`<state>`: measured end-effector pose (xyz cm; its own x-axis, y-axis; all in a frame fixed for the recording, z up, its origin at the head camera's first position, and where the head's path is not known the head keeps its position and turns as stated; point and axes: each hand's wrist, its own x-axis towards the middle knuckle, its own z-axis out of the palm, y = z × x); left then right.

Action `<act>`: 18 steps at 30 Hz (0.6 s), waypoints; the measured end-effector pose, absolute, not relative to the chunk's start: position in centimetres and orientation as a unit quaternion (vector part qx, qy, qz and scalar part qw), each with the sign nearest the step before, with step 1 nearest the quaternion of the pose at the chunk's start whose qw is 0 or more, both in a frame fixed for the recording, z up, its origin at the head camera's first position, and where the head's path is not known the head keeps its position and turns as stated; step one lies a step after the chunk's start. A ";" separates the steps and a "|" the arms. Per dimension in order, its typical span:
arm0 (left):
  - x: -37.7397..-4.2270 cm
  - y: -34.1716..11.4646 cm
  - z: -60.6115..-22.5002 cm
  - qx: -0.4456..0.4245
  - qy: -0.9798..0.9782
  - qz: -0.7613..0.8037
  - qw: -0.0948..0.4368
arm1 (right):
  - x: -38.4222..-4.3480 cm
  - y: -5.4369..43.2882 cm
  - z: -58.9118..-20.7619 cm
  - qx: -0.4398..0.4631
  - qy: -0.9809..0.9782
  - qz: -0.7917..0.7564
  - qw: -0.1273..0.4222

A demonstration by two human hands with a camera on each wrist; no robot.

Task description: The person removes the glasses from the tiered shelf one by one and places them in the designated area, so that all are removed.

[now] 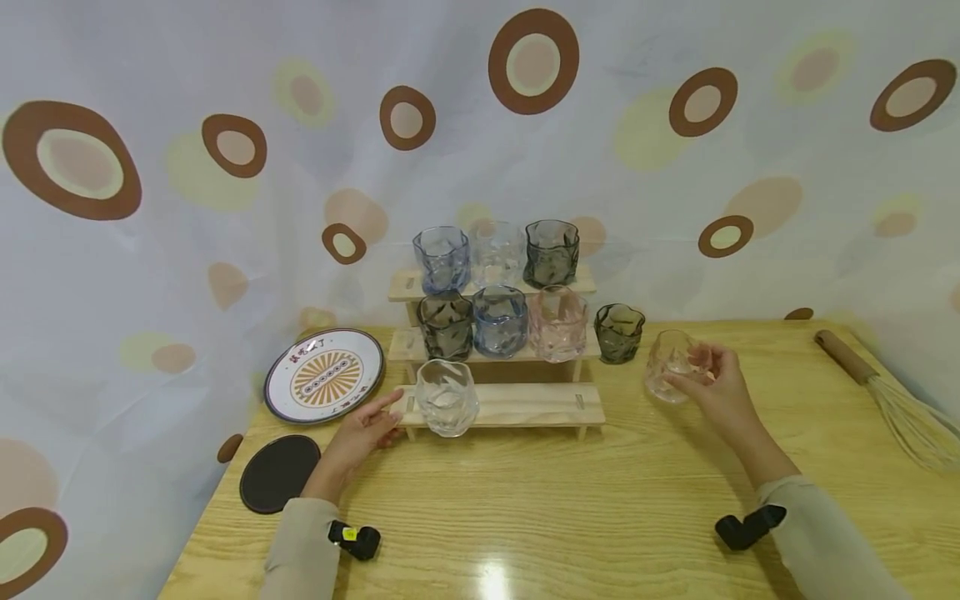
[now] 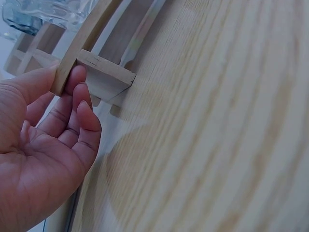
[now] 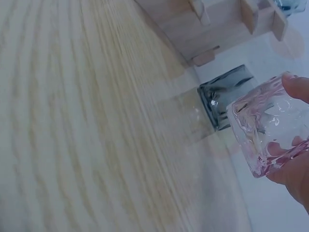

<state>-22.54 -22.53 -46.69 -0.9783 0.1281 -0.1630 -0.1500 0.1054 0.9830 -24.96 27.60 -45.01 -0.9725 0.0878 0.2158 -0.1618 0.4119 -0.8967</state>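
Pink-tinged glass catches my eye first: the tumbler is in the right hand, thumb and fingers closed on its side. It is to the right of the wooden rack, near the dark glass, and in the right wrist view I read it as raised off the counter. My left hand pinches the left end of the rack's lowest board, beside the clear glass standing there.

I judge the step in hand to be carrying the tumbler while the other hand steadies the rack. To my mind, the next move calls for bringing it leftward, level, around the dark glass, to the board just right of the clear glass, with my left hand keeping its pinch until the weight settles.

The tumbler's mouth points up and its base down. It is squat, so no side is markedly long; its central axis looks close to vertical.
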 end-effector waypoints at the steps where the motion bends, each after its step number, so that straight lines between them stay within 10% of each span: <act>1: -22.5 -22.5 -46.6 -0.008 0.737 0.668 0.105 | -25.2 27.7 -45.1 0.016 -0.832 0.542 0.114; 18: -22.5 -22.6 -46.5 0.001 0.744 0.660 0.105 | -30.0 28.7 -45.6 -0.042 -0.829 0.548 0.105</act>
